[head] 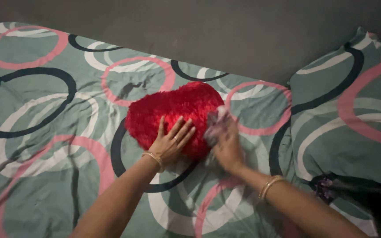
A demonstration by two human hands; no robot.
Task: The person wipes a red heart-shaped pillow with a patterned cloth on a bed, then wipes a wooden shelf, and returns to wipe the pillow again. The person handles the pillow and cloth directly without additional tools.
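- The left hand (171, 142) is laid flat, fingers spread, on the red plush heart-shaped cushion (173, 115).
- The blurred right hand (225, 143) touches its right edge; its grip cannot be told.
- The cushion, judged soft and light, lies mid-bed on the circle-patterned grey-green bedsheet (45, 145), toward the far edge; its sides are best grasped.

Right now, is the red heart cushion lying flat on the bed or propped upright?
Lying flat: the red heart cushion rests on the bedsheet, left hand pressed on top.

A bed (45, 132) with a circle-patterned sheet carries 1 red fluffy heart cushion (173, 110) and 1 matching pillow (349, 119).
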